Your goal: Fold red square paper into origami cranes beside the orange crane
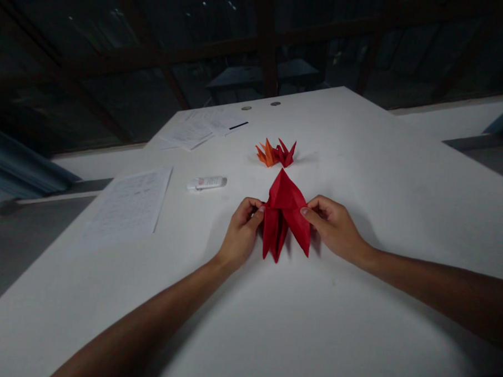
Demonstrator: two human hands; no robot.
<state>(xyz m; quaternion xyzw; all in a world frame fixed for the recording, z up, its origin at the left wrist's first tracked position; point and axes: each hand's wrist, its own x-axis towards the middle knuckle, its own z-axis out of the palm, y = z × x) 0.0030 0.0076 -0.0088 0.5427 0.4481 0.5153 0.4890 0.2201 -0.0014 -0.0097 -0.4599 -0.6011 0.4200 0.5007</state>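
A red folded paper (283,192), pointed at the top and with several flaps hanging toward me, is held between my two hands at the middle of the table. My left hand (242,230) pinches its left side, thumb in front. On the right side my right hand (332,225) grips the paper's edge between thumb and fingers. The fingertips behind the paper are hidden. Just beyond its top point stand a small orange origami crane (268,155) and a small red origami crane (286,153), side by side.
The white table (378,338) carries a white tube-like object (207,182) left of the cranes. A printed sheet (128,202) lies near the left edge, more papers (191,127) at the far left. Two round grommets (246,108) sit near the far edge, before dark windows.
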